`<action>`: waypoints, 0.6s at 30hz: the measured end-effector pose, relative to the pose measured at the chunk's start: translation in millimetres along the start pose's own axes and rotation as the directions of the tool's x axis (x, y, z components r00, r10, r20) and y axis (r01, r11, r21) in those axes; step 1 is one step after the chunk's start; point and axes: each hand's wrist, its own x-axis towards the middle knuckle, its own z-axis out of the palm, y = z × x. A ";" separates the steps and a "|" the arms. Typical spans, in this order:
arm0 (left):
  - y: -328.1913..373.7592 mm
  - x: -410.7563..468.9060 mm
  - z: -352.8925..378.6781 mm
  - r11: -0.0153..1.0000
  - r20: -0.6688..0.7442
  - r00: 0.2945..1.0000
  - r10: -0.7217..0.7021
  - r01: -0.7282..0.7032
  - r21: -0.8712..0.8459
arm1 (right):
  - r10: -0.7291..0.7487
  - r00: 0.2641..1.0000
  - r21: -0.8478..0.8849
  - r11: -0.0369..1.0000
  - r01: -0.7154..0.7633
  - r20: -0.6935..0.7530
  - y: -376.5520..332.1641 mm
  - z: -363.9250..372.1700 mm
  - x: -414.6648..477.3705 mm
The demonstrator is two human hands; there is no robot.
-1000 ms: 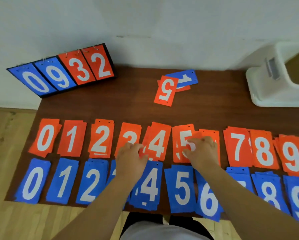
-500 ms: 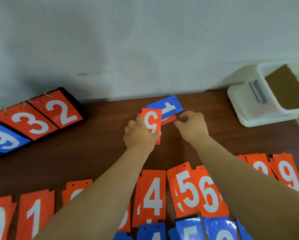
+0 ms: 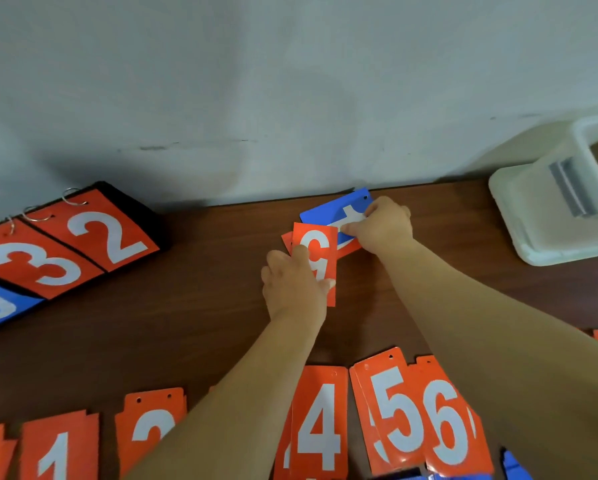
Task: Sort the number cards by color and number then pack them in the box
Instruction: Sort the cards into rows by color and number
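Both hands are up at the far side of the tabletop (image 3: 186,306), right by the wall. The left hand (image 3: 292,285) grips the orange 5 card (image 3: 320,242), thumb laid across its face, numeral upside down to the camera. Whether that card is off the wood, I cannot tell.

The right hand (image 3: 382,226) pinches the blue card (image 3: 328,213) at its near edge, fingers covering part of the white numeral. The orange 5 card overlaps the blue card's corner, and a second orange card (image 3: 350,249) pokes out from under both.

Along the near side runs the sorted orange row: the 1 pile (image 3: 58,452), the 2 pile (image 3: 152,420), the 4 pile (image 3: 320,424), then the 5 pile (image 3: 391,414) overlapping the 6 pile (image 3: 446,427). The left forearm crosses the row between 2 and 4. Blue piles (image 3: 512,465) peek in at the bottom edge.

The white box (image 3: 547,216) sits far right, well apart from the hands. At the left stands a flip scoreboard (image 3: 83,237) showing an orange 3 and 2.
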 end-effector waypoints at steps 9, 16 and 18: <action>-5.3 -17.0 -2.0 0.990 0.007 0.999 -0.049 0.049 -0.130 | 0.103 0.995 0.019 0.994 -0.103 0.004 20.3 6.8 -12.6; -8.5 -35.1 -8.7 0.991 -0.009 0.998 0.059 -0.060 -0.119 | 0.265 0.964 0.122 0.958 -0.260 -0.022 54.5 -10.7 -47.6; -11.3 -41.4 -15.0 0.990 -0.042 0.997 0.070 -0.074 -0.122 | 0.309 0.951 0.286 0.913 -0.292 -0.015 66.9 -13.8 -54.4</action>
